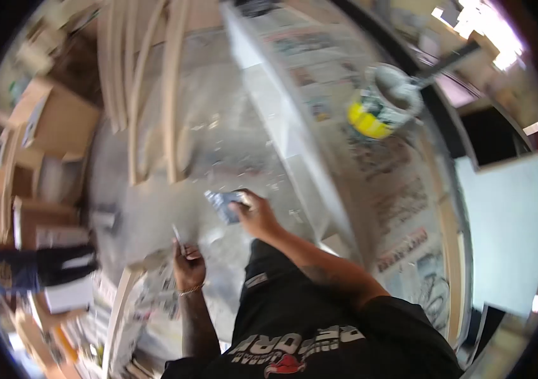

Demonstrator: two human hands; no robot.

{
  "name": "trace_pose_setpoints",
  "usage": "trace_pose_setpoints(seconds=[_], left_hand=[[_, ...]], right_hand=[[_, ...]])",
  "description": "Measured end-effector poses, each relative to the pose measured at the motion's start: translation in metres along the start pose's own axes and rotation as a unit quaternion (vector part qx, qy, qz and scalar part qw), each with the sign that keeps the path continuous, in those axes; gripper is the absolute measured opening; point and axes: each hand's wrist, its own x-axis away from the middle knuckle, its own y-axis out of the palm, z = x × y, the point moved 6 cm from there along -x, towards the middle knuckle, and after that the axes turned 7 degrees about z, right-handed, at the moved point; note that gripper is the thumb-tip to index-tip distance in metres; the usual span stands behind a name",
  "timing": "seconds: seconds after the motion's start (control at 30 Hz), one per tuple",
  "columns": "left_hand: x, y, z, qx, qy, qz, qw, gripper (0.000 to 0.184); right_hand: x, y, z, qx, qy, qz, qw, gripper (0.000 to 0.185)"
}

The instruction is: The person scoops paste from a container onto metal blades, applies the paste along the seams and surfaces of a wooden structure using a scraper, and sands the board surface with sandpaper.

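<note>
Near the middle of the head view, my right hand (257, 213) grips a crumpled silver-blue packet or cloth (223, 205), whose exact kind I cannot make out. Lower and to the left, my left hand (189, 265) is closed around a thin, light-coloured tool (177, 234) that points up and away from me. A bracelet circles the left wrist. The two hands are apart, both over the grey floor (212, 151). White and pale specks lie scattered on the floor beyond them.
A paint bucket (386, 104) with a brush across its rim stands on newspapers at the upper right. A long white panel (294, 132) runs beside them. Wooden strips (171, 95) lie ahead; cardboard boxes (60, 120) and a person (35, 268) are at left.
</note>
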Motion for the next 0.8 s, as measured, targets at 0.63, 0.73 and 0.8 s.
trace_pose_setpoints(seconds=[0.63,0.73,0.8], left_hand=[[-0.245,0.4,-0.405,-0.537,0.09,-0.615,0.57,0.049],[-0.158,0.428,-0.412,-0.632,0.339,-0.642,0.272,0.048],[-0.17,0.413,-0.422,-0.58,0.047,-0.632,0.512,0.055]], right_hand=[[-0.12,-0.39,0.047,-0.379,0.038,0.581,0.719,0.056],[-0.106,-0.374,0.019,-0.179,0.091,0.599,0.775,0.059],[-0.11,-0.381,0.055,-0.295,0.075,0.605,0.736,0.058]])
